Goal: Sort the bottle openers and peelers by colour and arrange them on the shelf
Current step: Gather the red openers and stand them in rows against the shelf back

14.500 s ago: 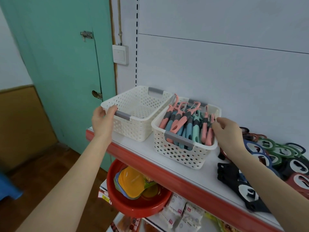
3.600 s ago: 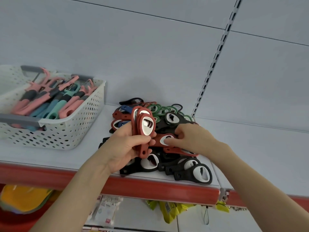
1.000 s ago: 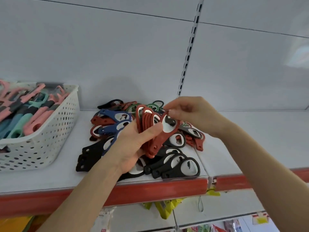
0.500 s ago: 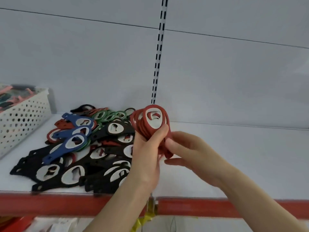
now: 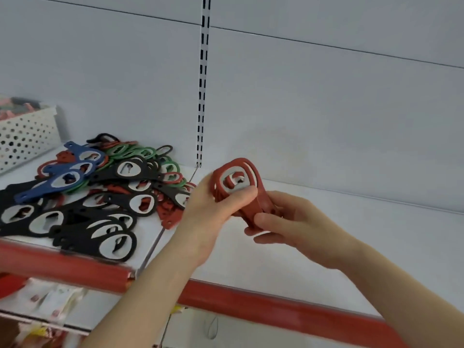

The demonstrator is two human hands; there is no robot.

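Left hand [image 5: 213,209] is curled round the heads of a stack of red bottle openers [image 5: 242,175], thumb pressed across the front face. Right hand [image 5: 288,222] pinches the stack's handle ends from below. The stack is held over the right shelf section [image 5: 351,247]. Just left, a mixed pile [image 5: 100,197] of black, blue, green and red openers lies on the adjoining section. A white perforated basket [image 5: 25,136] sits at far left, its contents blurred. A slotted upright [image 5: 203,96] stands behind.
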